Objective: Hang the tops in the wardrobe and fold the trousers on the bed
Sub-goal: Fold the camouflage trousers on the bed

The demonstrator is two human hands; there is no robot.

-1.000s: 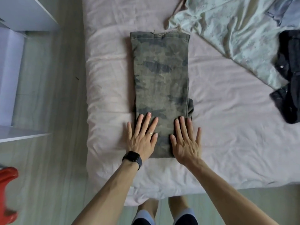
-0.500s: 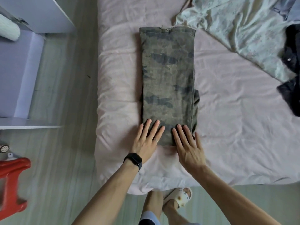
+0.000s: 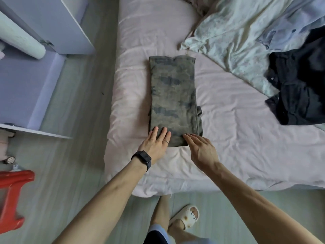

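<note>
Camouflage trousers (image 3: 173,97) lie folded into a long strip on the pale pink bed (image 3: 237,138), running away from me. My left hand (image 3: 154,143), with a ring and a black watch, rests flat at the strip's near left corner, fingers straight on the cloth. At the near right corner my right hand (image 3: 200,148) reaches the trousers' near edge with straight fingers. A dark garment (image 3: 299,92) lies crumpled at the right of the bed, with a light blue garment (image 3: 284,23) beyond it.
A pale green sheet (image 3: 233,41) is bunched across the far right of the bed. The open white wardrobe (image 3: 35,55) stands at the left. A red stool (image 3: 12,191) sits on the wooden floor at the lower left. My slippered foot (image 3: 186,217) is below the bed edge.
Both hands have slid back toward me, from lying flat on the trousers to resting at the near edge. The camera has pulled back and shifted left, showing more of the wardrobe.
</note>
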